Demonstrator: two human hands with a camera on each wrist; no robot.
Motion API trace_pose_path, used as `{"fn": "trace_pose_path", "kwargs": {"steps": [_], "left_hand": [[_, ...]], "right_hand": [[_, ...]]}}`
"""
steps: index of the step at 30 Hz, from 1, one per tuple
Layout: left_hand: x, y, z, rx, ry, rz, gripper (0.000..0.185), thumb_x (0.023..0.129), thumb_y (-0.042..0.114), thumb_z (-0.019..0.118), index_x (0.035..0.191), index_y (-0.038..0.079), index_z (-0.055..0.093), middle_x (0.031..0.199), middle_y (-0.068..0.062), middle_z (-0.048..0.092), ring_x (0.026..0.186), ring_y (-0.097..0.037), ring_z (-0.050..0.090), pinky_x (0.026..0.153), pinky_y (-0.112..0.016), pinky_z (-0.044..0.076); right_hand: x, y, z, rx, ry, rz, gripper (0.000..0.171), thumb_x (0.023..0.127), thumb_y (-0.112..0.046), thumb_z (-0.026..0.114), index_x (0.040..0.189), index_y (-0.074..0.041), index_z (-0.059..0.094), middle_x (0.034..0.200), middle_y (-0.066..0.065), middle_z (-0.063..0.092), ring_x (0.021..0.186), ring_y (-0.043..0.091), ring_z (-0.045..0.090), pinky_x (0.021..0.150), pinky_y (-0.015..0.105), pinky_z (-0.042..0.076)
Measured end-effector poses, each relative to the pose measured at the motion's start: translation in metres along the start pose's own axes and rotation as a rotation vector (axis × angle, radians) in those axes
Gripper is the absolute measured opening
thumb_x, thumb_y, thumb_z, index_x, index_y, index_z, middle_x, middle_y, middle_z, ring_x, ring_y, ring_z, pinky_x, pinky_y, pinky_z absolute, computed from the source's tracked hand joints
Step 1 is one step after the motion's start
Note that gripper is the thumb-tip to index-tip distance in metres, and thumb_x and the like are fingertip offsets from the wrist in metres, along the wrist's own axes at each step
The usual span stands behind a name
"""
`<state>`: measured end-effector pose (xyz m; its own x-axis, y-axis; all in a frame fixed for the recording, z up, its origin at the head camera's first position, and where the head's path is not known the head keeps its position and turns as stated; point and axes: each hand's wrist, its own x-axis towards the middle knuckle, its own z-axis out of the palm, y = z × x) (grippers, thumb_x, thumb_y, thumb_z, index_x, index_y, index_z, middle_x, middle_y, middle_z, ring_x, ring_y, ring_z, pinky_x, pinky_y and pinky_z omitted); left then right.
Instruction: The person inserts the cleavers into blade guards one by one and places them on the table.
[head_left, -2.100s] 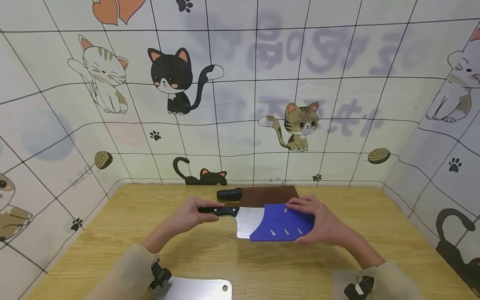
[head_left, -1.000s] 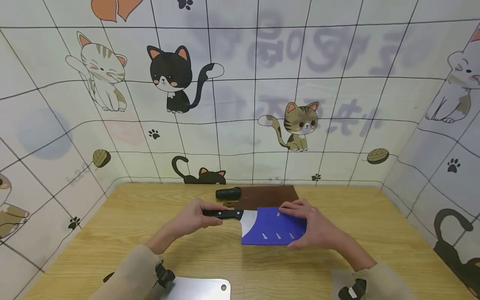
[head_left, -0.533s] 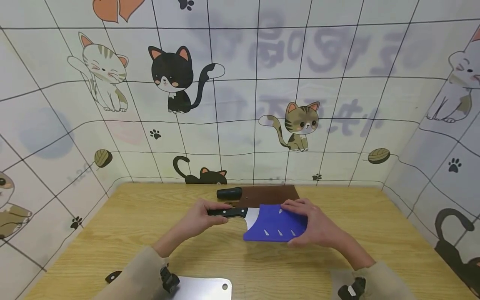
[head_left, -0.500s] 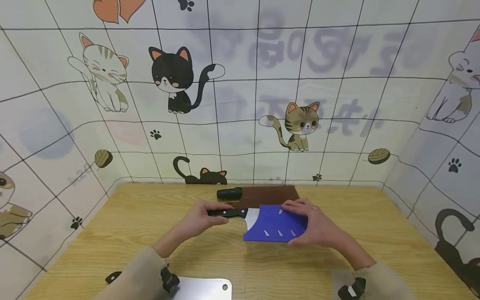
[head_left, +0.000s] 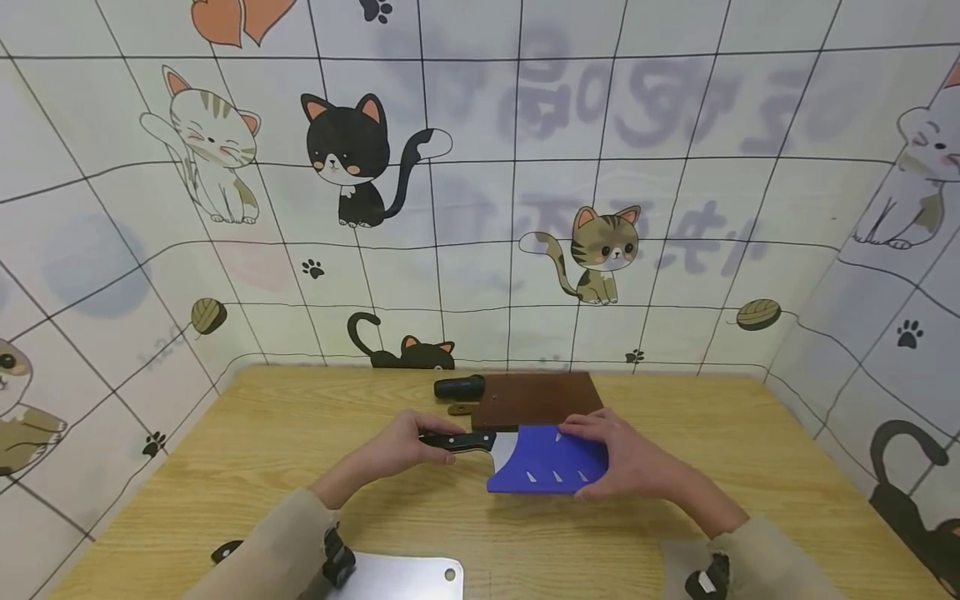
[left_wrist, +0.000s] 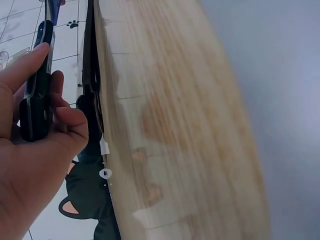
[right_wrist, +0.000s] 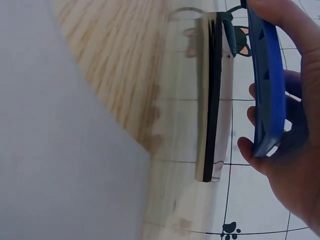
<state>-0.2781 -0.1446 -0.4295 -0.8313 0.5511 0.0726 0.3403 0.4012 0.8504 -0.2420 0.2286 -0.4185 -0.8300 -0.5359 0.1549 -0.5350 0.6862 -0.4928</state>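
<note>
My left hand [head_left: 393, 450] grips the black riveted handle [head_left: 471, 442] of a cleaver [head_left: 506, 448], thumb on one side and fingers round the other. Most of its steel blade sits inside a blue blade guard [head_left: 542, 465] with small slots; only a strip by the handle shows. My right hand [head_left: 630, 460] holds the guard's far end between thumb and fingers. Both wrist views show the handle [left_wrist: 39, 95] and the guard [right_wrist: 270, 85] raised off the wooden table, blade upright on its edge.
A black-handled cleaver in a brown sheath [head_left: 536, 398] lies at the table's back, partly overlapped by the guard. At the front, a bare steel cleaver blade [head_left: 401, 575] lies flat, partly under my left forearm. A patterned cat-print wall [head_left: 480, 208] rises behind the table.
Two seconds ago more blade showed; my left hand has moved right and the guard left, covering more of the blade. Since half a second ago, both hands have come slightly lower in view.
</note>
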Motion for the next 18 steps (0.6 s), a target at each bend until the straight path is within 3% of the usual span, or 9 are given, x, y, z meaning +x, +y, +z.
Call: {"fn": "trace_pose_path", "kwargs": {"steps": [12, 18], "left_hand": [[0.001, -0.007, -0.002, 0.204, -0.043, 0.016, 0.031, 0.082, -0.001, 0.081, 0.113, 0.001, 0.078, 0.11, -0.007, 0.076, 0.105, -0.021, 0.067, 0.093, -0.041, 0.051], [0.004, -0.009, 0.0, 0.255, -0.054, -0.006, 0.03, 0.082, -0.004, 0.081, 0.112, -0.001, 0.078, 0.109, -0.009, 0.075, 0.103, -0.023, 0.066, 0.093, -0.045, 0.051]], "right_hand": [[-0.001, 0.013, 0.009, -0.064, -0.065, 0.07, 0.093, 0.063, -0.048, 0.093, 0.142, -0.01, 0.062, 0.145, 0.017, 0.054, 0.13, 0.042, 0.046, 0.1, 0.061, 0.043], [0.006, 0.011, 0.014, -0.092, -0.096, 0.106, 0.094, 0.061, -0.046, 0.093, 0.141, -0.01, 0.062, 0.146, 0.015, 0.055, 0.131, 0.042, 0.046, 0.099, 0.061, 0.043]]}}
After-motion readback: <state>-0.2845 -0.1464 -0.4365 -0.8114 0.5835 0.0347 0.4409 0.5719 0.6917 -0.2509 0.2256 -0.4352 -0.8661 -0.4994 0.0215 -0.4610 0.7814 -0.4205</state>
